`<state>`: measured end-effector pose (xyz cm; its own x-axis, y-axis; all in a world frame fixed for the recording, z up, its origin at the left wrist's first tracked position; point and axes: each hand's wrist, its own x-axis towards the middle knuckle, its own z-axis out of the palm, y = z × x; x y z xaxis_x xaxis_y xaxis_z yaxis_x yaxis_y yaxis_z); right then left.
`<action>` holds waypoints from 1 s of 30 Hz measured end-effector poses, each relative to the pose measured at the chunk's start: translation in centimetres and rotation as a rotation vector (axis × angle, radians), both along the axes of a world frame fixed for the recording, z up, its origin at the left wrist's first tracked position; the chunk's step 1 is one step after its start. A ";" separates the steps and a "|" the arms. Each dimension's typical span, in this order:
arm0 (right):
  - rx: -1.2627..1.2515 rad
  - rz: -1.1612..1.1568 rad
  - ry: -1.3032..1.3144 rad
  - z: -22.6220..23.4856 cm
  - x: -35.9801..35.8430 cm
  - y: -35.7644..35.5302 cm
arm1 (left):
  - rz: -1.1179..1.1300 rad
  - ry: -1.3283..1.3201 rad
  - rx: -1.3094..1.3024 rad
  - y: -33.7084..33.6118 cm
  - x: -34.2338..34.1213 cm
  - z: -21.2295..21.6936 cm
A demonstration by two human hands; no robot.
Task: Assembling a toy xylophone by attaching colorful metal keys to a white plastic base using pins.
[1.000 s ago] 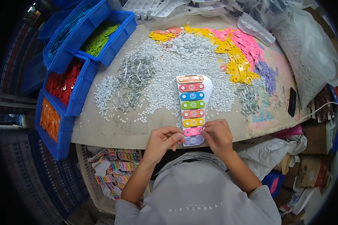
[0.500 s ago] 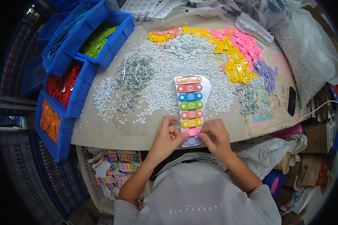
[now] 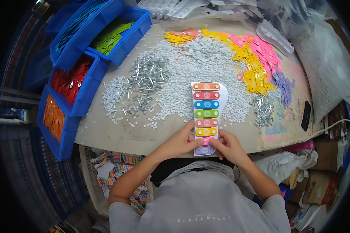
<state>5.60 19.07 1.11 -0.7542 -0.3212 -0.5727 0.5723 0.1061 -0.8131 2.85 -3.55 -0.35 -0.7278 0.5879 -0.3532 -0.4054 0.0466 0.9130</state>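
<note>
A toy xylophone (image 3: 207, 113) with a white base and several coloured bars lies at the table's near edge, its narrow end toward me. White round caps show at the ends of its bars. My left hand (image 3: 181, 142) grips its left side near the bottom, thumb on the pink bar. From the right side my right hand (image 3: 230, 146) holds it, thumb also pressing the pink bar, fingers partly hidden along the edge. Beyond it spreads a heap of small white caps (image 3: 186, 73). Metal pins (image 3: 146, 79) lie heaped at the left, with a smaller pin heap (image 3: 263, 110) at the right.
Blue bins with red (image 3: 72, 79), orange (image 3: 53, 118) and green bars (image 3: 112, 37) stand at the left. Yellow (image 3: 256, 77), pink (image 3: 265, 54) and purple bars (image 3: 282, 87) lie at the right, near a black object (image 3: 306, 115). A basket (image 3: 90, 182) below holds more xylophones.
Both thumbs have come together on the pink bar. Both hands now hold the xylophone by its sides. The whole view has shifted slightly.
</note>
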 end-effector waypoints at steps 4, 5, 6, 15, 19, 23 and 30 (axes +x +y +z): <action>0.067 0.001 0.029 0.3 0.2 -0.2 | -0.007 -0.022 0.006 0.6 0.0 0.2; 0.057 0.018 0.030 0.4 0.1 -0.2 | 0.010 -0.022 -0.004 0.6 0.0 0.2; 0.071 0.016 0.029 0.4 0.2 -0.2 | 0.018 0.003 0.012 0.6 0.2 0.2; 0.101 0.053 0.016 -0.4 0.2 0.8 | 0.116 0.244 -0.324 -2.1 0.6 0.9; -0.019 -0.303 0.114 -1.1 1.3 1.3 | 0.732 0.607 -0.740 -8.7 1.0 2.0; -0.101 -0.432 0.114 -1.0 1.5 1.3 | 0.908 0.824 -1.160 -15.9 0.6 1.0; 0.137 -0.281 0.382 -1.7 1.3 1.4 | 0.858 0.803 -1.247 -17.9 1.4 -1.9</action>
